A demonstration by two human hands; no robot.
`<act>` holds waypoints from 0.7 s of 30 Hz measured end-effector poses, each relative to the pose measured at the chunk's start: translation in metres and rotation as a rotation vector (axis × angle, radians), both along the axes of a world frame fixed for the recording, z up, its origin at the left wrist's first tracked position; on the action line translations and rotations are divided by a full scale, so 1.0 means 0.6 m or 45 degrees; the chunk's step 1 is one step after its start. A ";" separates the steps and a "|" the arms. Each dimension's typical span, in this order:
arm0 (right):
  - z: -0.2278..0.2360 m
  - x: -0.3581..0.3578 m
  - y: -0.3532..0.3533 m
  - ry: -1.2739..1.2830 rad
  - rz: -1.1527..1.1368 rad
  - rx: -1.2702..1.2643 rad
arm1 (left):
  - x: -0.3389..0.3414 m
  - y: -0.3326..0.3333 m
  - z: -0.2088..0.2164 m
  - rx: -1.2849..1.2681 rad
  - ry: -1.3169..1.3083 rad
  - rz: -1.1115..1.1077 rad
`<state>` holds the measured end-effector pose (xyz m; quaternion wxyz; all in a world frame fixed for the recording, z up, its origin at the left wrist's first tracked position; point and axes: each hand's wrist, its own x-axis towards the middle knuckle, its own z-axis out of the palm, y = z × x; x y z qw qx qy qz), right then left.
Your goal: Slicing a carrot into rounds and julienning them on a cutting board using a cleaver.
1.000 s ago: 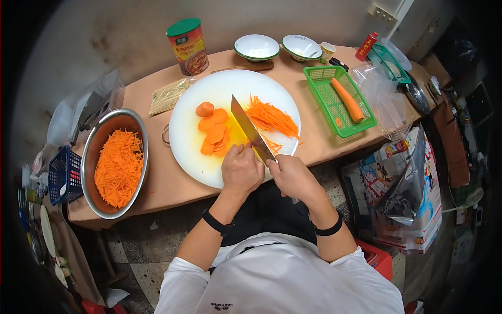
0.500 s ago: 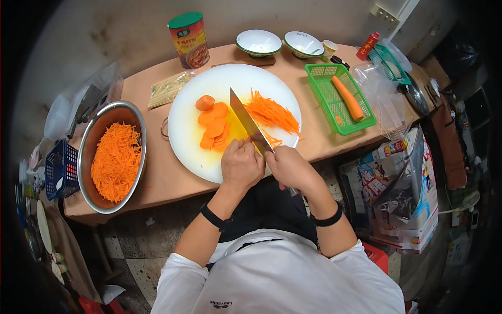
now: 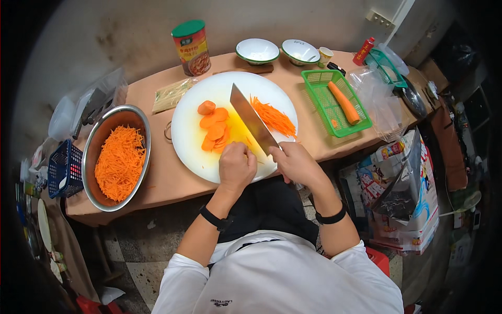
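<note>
My right hand [image 3: 295, 163] grips the handle of a broad kitchen knife [image 3: 251, 116], whose blade points away over the round white cutting board [image 3: 188, 157]. My left hand [image 3: 237, 165] is curled closed at the board's near edge, apart from the blade; whatever its fingers hold, if anything, is hidden. Overlapping carrot slices [image 3: 214, 125] lie left of the knife, with a thicker carrot piece [image 3: 206, 108] at their far end. Right of the blade is a pile of carrot shreds [image 3: 274, 118]. Yellow-orange juice stains the board between them.
A steel bowl of carrot shreds [image 3: 120, 165] stands at the left. On the right a green basket [image 3: 334, 128] holds a peeled carrot [image 3: 343, 102]. Behind the board are a green-lidded can [image 3: 191, 49], two white bowls [image 3: 258, 51] and a pack of skewers [image 3: 171, 96].
My hands have moved apart: the left slid left, off the blade, and the right shifted right with the knife. The few shreds by the blade's right side have been moved away.
</note>
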<state>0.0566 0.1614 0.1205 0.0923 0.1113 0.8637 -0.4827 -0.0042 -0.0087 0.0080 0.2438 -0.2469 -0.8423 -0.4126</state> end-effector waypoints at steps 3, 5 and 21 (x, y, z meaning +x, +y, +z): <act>0.012 0.031 0.012 -0.030 0.117 0.020 | -0.004 -0.015 0.000 0.154 -0.045 0.065; 0.013 0.049 0.021 -0.100 0.176 0.036 | -0.006 -0.027 0.000 0.286 -0.038 0.121; 0.001 0.055 0.101 -0.327 0.332 0.080 | -0.018 -0.068 -0.008 0.423 -0.184 0.179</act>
